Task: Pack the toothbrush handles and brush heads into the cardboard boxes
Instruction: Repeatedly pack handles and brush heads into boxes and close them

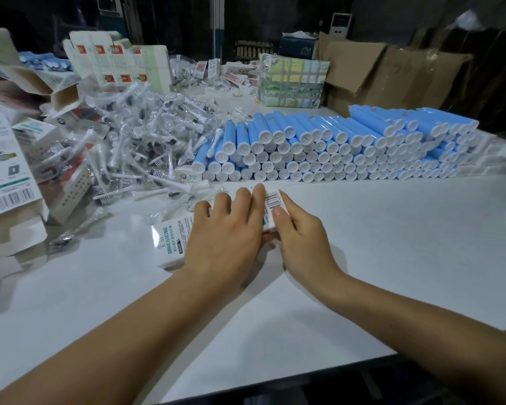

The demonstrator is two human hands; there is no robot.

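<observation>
- You are working at a smooth white surface (377, 258) in a dim storeroom, with brown corrugated cartons (392, 68) standing at the far right.
- Your left hand (225, 238) is lying over a small white cardboard box (173, 241) printed with teal lettering, fingers (241, 200) spread and nearly straight, pressing down rather than curling round it.
- Your right hand (298, 235) is pinching the box's far end, thumb on the barcode panel (275, 201), the other fingers tucked beneath and hidden.
- In my judgement you are closing or squaring up one box; whether it is already filled cannot be told, since your hands are covering most of it.
- The next move is likely calling for a firm tuck of the end flap while the left hand is bracing the thin card, which would crease easily.
- The toothbrush handles (333, 147) are lying in a neat stack across the far right of the surface, glossy blue cylinders with white round caps facing you.
- The brush heads (135, 141) are heaped loosely at the far left, each in crinkly clear film, white stems with dark bristles.
- Flat and half-folded boxes (9, 176) are leaning at the near left, matte card with printed barcodes.
</observation>
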